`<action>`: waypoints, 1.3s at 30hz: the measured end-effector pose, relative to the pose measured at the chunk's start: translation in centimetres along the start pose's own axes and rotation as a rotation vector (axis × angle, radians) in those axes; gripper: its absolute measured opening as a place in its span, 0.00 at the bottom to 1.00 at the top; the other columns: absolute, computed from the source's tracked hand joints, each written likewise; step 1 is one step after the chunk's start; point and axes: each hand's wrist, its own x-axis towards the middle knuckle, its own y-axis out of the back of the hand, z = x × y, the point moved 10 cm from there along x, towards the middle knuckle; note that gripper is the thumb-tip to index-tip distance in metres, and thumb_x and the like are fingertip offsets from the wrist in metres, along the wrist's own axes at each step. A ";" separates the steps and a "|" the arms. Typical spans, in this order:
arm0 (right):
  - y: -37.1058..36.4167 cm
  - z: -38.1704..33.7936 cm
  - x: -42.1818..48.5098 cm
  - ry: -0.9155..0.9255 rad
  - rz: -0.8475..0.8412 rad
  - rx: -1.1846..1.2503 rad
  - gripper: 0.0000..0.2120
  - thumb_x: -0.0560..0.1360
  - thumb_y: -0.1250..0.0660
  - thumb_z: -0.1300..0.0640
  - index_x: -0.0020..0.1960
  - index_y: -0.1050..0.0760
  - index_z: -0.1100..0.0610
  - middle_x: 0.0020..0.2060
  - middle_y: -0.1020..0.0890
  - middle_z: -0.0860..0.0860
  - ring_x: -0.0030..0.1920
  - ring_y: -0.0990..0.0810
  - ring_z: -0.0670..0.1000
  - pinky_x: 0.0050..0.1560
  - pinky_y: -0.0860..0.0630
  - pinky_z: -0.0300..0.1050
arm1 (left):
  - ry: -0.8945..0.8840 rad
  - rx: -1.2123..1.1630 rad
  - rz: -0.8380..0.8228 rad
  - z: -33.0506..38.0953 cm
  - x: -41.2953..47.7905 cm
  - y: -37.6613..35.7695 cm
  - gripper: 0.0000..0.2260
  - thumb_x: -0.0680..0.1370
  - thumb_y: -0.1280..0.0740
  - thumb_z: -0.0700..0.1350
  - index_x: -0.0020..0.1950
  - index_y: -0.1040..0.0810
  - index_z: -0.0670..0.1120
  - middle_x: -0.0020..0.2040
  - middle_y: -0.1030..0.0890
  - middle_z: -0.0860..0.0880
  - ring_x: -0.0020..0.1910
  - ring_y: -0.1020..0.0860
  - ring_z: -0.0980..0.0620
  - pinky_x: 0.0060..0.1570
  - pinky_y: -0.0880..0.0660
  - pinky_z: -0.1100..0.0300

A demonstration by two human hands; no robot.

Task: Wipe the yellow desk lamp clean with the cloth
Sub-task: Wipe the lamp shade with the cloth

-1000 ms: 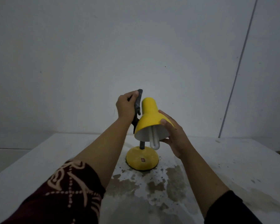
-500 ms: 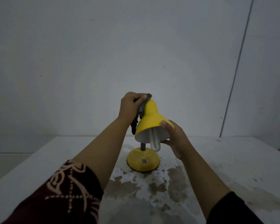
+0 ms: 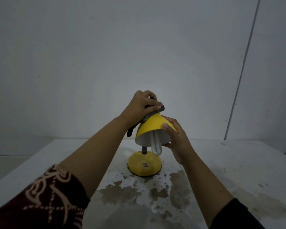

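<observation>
Grip state: left hand (image 3: 143, 104) is closed over a dark cloth (image 3: 149, 115), pressing it onto the narrow top of the yellow desk lamp (image 3: 151, 128). Right hand (image 3: 177, 141) clasps the right side of the shade rim, thumb on the outer yellow surface, fingers curled beneath the rim edge.

Visibility limits: most of the cloth is covered by the left hand; only a dark strip along the shade's upper left and a tail hanging below the wrist can be seen. The shade's crown is hidden under cloth and hand. The neck (image 3: 144, 149) shows only as a short dark stub between shade and base. Low light obscures the cloth's texture.

Pose: both forearms extend forward and converge on the shade. The left wrist is bent downward over the top; the right palm faces left. The shade tilts its opening toward the camera, exposing a white bulb (image 3: 156, 145).

Location: the lamp's round base (image 3: 144, 166) stands on a stained white table (image 3: 229, 171), near its centre, before a plain wall (image 3: 106, 55). Patterned sleeve (image 3: 45, 195) is cut off at the frame edge.
</observation>
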 end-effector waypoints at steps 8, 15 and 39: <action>0.1 -0.2 0.0 0.001 -0.003 0.001 0.25 0.62 0.31 0.39 0.58 0.26 0.42 0.58 0.23 0.44 0.58 0.23 0.48 0.44 0.19 0.47 | 0.231 -0.023 -0.170 -1.3 4.1 -1.9 0.10 0.75 0.34 0.46 0.50 0.17 0.42 0.54 0.19 0.44 0.52 0.23 0.50 0.51 0.28 0.58; -0.3 -0.1 -0.3 0.023 -0.015 -0.008 0.27 0.59 0.31 0.38 0.58 0.26 0.42 0.59 0.23 0.45 0.58 0.22 0.49 0.46 0.18 0.49 | 0.575 -0.194 -0.270 -4.6 3.7 -2.6 0.17 0.76 0.35 0.48 0.58 0.22 0.37 0.60 0.22 0.39 0.57 0.25 0.42 0.56 0.28 0.52; -0.4 0.0 -0.8 -0.023 -0.014 0.017 0.29 0.63 0.31 0.39 0.63 0.28 0.43 0.59 0.24 0.41 0.57 0.22 0.47 0.38 0.19 0.40 | 0.712 -0.459 0.091 -5.2 -6.5 -2.1 0.22 0.79 0.42 0.55 0.30 0.39 0.44 0.29 0.38 0.45 0.31 0.39 0.49 0.33 0.42 0.56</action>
